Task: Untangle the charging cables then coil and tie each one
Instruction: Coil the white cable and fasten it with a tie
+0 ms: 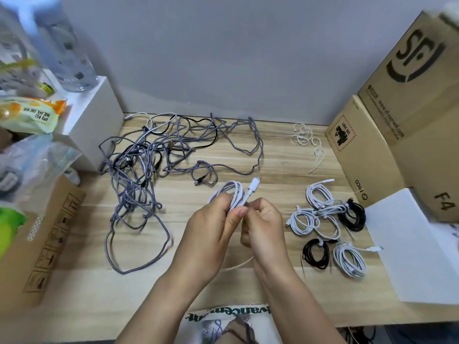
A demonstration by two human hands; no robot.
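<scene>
The left hand (pixel 213 219) is gripping the white cable coil (pixel 229 192), which is rising just above and away from that grip over the counter (pixel 248 165). The right hand (pixel 263 219), touching alongside, is pinching the plug end (pixel 253 186), pointing up and away.

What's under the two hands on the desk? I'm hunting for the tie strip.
Below the left hand and right hand, a pale strip lies on the desk. Its middle is hidden by the wrists; what it is can't be told.

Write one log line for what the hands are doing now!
left hand: holds white cable coil | right hand: pinches its plug end | tangled cables: waiting
</scene>
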